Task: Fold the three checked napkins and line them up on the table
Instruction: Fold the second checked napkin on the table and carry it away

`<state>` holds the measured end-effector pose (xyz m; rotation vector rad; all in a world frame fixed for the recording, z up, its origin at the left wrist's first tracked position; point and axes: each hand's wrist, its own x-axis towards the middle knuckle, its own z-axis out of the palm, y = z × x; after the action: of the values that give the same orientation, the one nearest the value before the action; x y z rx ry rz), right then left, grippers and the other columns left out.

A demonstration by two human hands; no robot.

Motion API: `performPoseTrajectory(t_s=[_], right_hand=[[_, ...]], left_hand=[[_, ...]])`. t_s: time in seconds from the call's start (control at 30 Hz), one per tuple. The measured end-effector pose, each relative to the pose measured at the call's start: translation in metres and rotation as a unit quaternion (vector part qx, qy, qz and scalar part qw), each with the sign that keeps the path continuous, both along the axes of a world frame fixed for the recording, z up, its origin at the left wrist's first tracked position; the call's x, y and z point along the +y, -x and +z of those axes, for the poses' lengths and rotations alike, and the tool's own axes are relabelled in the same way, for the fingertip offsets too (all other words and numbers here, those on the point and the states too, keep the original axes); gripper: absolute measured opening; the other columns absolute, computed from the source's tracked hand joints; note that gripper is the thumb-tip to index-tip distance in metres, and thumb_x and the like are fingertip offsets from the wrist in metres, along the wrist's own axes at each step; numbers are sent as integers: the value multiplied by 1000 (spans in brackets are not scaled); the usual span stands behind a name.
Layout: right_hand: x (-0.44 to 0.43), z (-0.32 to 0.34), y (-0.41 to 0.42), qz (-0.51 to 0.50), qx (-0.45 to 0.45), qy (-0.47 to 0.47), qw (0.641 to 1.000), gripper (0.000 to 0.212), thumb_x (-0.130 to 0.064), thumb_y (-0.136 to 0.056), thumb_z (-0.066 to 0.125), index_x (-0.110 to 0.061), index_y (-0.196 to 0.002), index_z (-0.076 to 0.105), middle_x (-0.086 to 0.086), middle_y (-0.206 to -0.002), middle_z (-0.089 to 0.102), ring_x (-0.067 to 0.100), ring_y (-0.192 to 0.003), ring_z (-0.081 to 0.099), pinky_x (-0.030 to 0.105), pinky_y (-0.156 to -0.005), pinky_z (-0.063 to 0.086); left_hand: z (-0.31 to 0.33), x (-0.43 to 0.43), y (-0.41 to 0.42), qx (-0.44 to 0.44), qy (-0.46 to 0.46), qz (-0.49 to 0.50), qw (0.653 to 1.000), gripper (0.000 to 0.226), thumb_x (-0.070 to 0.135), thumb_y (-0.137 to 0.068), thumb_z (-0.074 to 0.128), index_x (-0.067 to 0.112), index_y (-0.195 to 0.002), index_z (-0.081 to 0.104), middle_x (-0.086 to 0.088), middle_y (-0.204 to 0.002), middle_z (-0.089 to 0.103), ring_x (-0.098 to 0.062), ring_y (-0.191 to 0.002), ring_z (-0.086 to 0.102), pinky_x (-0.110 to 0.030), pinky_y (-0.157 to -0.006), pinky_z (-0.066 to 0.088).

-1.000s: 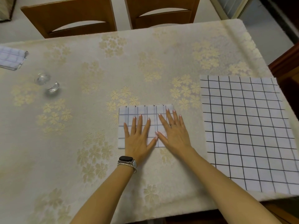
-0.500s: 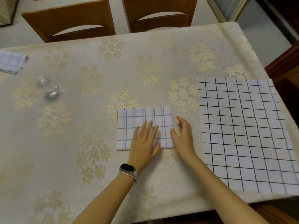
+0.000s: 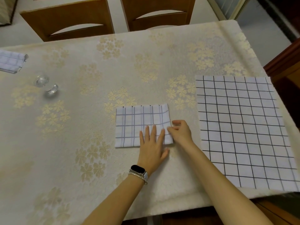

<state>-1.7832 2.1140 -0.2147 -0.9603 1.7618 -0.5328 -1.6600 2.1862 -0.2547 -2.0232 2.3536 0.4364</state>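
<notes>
Your left hand [image 3: 151, 146] lies spread flat on the folded napkin [image 3: 142, 125], pressing its near right part. Your right hand [image 3: 181, 133] pinches that napkin's right edge. The unfolded napkin [image 3: 243, 130] lies right of both hands; another folded one [image 3: 11, 61] sits far left.

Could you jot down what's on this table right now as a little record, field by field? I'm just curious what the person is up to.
Surface: table under a cream floral cloth
Middle napkin: folded napkin, small rectangle
Left hand: left hand flat on the napkin's near right part
Right hand: right hand pinching its right edge
Right napkin: unfolded napkin, spread flat
Far-left napkin: folded, cut off by the frame
Other: clear glass object; two wooden chairs behind
Progress: one napkin left to fold
</notes>
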Motion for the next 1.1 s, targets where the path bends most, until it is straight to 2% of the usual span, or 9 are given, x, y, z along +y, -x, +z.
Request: performPoseTrajectory(t_s=[0.17, 0.33, 0.43, 0.5, 0.6, 0.73, 0.8, 0.93, 1.1], right_hand=[[7, 6, 6, -1, -39, -57, 998, 30, -9, -87, 66, -6, -116, 60, 8, -104, 70, 21, -82, 69, 24, -67, 56], [35, 21, 12, -7, -130, -91, 987, 22, -4, -87, 67, -4, -108, 60, 10, -88, 71, 19, -69, 73, 26, -63, 61], [45, 26, 16, -2, -174, -86, 981, 18, -8, -93, 62, -1, -109, 58, 15, -82, 70, 17, -60, 71, 22, -57, 59], [48, 21, 21, -3, -157, -68, 985, 22, -15, -99, 54, -1, -116, 54, 17, -85, 70, 19, -62, 70, 24, -58, 59], [48, 8, 35, 69, -20, 43, 996, 29, -7, -98, 51, -14, -126, 48, 10, -110, 65, 11, -84, 66, 16, -69, 54], [43, -2, 48, 271, 79, 196, 939, 67, 10, -82, 60, -29, -136, 49, 0, -128, 49, 8, -111, 48, 16, -94, 39], [41, -7, 48, 356, 96, 233, 900, 62, 4, -79, 70, -26, -131, 56, -1, -132, 52, 9, -120, 42, 21, -100, 33], [41, -13, 46, 429, 122, 244, 861, 31, -2, -75, 77, -22, -99, 74, 2, -122, 67, 20, -125, 52, 35, -101, 45], [51, -4, 49, 428, 121, 212, 870, 21, -5, -80, 74, -23, -91, 72, -5, -101, 71, 14, -92, 66, 27, -79, 53]], left_hand=[[3, 1, 6, -3, 15, 1, 1000, 72, 47, -81, 58, 15, -143, 44, -21, -146, 45, -45, -136, 38, -66, -106, 33], [7, 14, 5, 34, 51, 13, 998, 80, 16, -66, 86, 15, -137, 51, -18, -138, 55, -42, -129, 50, -63, -100, 42], [4, 28, -3, 63, 63, 16, 996, 83, 6, -68, 81, 18, -141, 44, -17, -139, 55, -39, -129, 51, -62, -102, 41], [3, 39, -10, 74, 58, -2, 996, 68, 17, -84, 66, 22, -146, 38, -14, -143, 52, -36, -133, 48, -62, -106, 37], [3, 53, -25, 96, 30, -28, 995, 55, 32, -95, 35, 27, -150, 28, -9, -149, 46, -32, -138, 41, -63, -111, 28], [-6, 69, -44, 113, 7, -88, 990, 53, 41, -102, 25, 34, -153, 15, -4, -158, 31, -26, -147, 24, -61, -117, 6], [-8, 73, -52, 107, 2, -111, 988, 52, 45, -103, 17, 33, -154, 16, -3, -159, 30, -25, -148, 22, -61, -115, 5], [-2, 78, -61, 95, 5, -138, 986, 54, 47, -103, 11, 29, -153, 22, -5, -157, 34, -25, -147, 26, -60, -114, 9], [-5, 95, -75, 110, 44, -97, 988, 47, 38, -102, 31, 23, -146, 42, -8, -151, 44, -28, -141, 37, -50, -115, 19]])
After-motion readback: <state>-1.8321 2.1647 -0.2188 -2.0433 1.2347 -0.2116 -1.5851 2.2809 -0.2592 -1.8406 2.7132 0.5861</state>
